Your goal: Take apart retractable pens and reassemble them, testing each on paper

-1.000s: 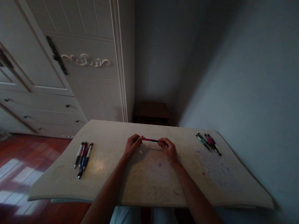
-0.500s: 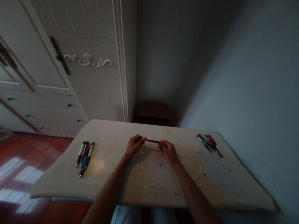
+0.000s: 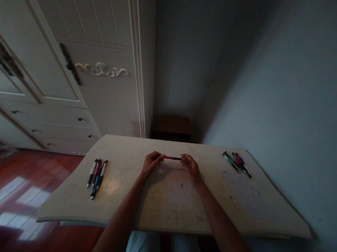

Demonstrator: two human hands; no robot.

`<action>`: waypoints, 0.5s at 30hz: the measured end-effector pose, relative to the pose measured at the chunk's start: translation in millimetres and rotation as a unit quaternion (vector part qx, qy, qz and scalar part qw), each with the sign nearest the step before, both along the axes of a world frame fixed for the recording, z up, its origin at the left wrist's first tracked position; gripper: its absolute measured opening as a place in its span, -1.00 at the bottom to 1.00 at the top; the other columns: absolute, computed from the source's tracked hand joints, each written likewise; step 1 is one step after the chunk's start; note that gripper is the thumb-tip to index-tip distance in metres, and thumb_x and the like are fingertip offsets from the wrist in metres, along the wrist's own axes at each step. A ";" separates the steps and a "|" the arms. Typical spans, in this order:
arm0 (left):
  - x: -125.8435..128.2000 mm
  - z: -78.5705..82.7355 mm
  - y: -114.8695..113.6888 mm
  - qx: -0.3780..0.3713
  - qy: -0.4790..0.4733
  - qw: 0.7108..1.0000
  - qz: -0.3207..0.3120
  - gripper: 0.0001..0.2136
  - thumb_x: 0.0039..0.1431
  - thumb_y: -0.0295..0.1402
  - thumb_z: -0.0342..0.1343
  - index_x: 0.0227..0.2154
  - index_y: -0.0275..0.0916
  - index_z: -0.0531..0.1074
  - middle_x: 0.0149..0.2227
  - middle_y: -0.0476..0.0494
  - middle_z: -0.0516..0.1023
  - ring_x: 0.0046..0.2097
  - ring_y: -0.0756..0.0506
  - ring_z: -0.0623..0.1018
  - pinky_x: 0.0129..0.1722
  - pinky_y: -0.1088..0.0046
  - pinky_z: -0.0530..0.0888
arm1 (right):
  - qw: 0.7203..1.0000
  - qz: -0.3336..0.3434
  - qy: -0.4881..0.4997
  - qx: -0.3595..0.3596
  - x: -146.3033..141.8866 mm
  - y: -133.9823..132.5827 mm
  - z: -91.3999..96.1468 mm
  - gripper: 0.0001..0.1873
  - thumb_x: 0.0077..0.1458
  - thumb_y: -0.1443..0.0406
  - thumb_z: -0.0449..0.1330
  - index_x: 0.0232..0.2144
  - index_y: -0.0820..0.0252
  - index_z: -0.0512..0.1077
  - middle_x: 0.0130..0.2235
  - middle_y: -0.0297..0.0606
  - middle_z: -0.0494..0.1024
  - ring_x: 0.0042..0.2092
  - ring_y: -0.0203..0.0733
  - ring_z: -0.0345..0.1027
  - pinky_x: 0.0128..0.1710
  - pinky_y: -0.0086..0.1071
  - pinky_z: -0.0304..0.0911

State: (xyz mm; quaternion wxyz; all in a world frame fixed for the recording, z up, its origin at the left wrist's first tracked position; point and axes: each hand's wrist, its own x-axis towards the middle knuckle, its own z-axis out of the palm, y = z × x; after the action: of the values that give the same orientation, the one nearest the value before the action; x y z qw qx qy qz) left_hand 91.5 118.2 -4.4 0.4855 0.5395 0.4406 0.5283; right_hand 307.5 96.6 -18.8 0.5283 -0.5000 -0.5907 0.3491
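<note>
A red pen (image 3: pixel 172 157) with dark ends lies level between both hands, just above the pale table (image 3: pixel 119 210). My left hand (image 3: pixel 152 163) pinches its left end with closed fingers. My right hand (image 3: pixel 191 167) pinches its right end the same way. Under the hands lies a sheet of paper (image 3: pixel 179 192) with faint writing. Both forearms reach in from the near edge.
Several pens (image 3: pixel 97 172) lie side by side at the table's left. Another bunch of pens (image 3: pixel 236 162) lies at the far right, above a second written sheet (image 3: pixel 245 194). A white cupboard (image 3: pixel 75 68) stands left, a grey wall right, a dark low stand (image 3: pixel 174 128) behind the table.
Both hands keep their hold on the red pen. They have barely shifted; the view has drifted slightly.
</note>
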 end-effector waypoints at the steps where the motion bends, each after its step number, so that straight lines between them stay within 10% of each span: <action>1: -0.3 -1.1 0.5 0.001 0.002 1.000 -0.004 -0.66 -0.07 -0.05 0.28 -0.49 -0.27 0.49 -0.51 -0.10 0.54 -0.51 0.00 0.44 -0.51 0.52 0.34 | 1.000 0.004 -0.009 -0.002 -0.6 -0.8 0.5 -0.52 0.12 -0.08 0.10 -0.24 0.19 0.49 -0.28 -0.16 0.57 -0.22 -0.10 0.44 -0.20 -0.30 0.33; 15: -4.1 -8.4 5.0 0.013 0.000 1.000 -0.008 -0.68 -0.09 -0.10 0.32 -0.44 -0.30 0.54 -0.52 -0.06 0.50 -0.47 0.00 0.44 -0.46 0.52 0.33 | 1.000 -0.001 -0.027 0.013 4.0 8.8 1.9 -0.76 -0.11 0.14 0.30 -0.39 0.15 0.52 -0.38 -0.27 0.55 -0.35 -0.16 0.34 -0.28 -0.30 0.27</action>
State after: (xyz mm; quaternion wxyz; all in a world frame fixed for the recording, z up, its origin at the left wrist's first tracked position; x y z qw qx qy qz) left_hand 87.4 123.2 -12.8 0.4824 0.5491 0.4299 0.5300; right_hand 311.5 105.4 -16.9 0.5194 -0.5025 -0.6087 0.3273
